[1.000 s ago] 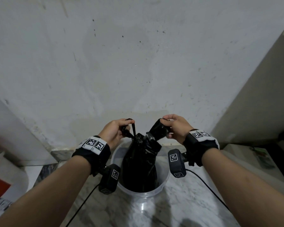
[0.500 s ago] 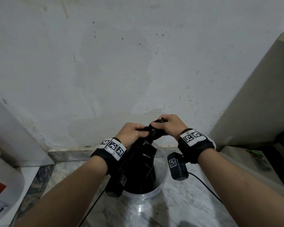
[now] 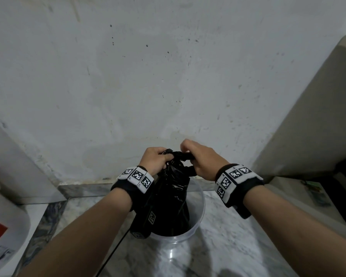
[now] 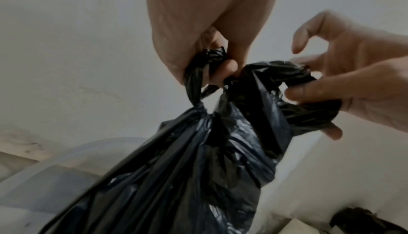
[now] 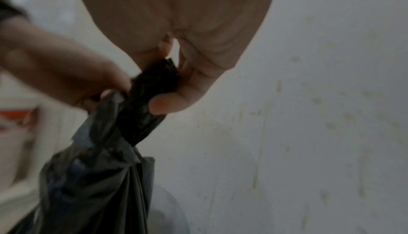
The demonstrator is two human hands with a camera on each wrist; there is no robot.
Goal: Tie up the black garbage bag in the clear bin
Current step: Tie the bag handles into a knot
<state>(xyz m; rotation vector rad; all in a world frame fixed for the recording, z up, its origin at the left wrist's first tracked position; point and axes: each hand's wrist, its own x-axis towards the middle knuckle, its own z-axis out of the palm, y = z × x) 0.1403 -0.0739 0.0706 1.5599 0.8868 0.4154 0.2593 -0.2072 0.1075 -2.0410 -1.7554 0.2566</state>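
The black garbage bag (image 3: 171,198) stands in the clear bin (image 3: 198,220) on the marble floor, its top gathered into two twisted ends. My left hand (image 3: 155,159) pinches the thin left end (image 4: 199,73) above the bag's neck. My right hand (image 3: 200,159) grips the thicker right end (image 4: 309,108), which wraps round its fingers. Both hands meet close together over the bag's top, where the two ends cross. In the right wrist view the right hand (image 5: 174,80) holds the twisted end (image 5: 150,101) between thumb and fingers, and the left hand (image 5: 66,80) is blurred beside it.
A stained white wall (image 3: 168,76) rises straight behind the bin. A beige panel (image 3: 312,120) slants in on the right. At the left edge lies a white bag with red print (image 3: 2,226). Marble floor (image 3: 228,246) surrounds the bin.
The hands, apart a second ago with one end each, have come together over the bag's top. The two ends now cross between them, and the view has shifted slightly.
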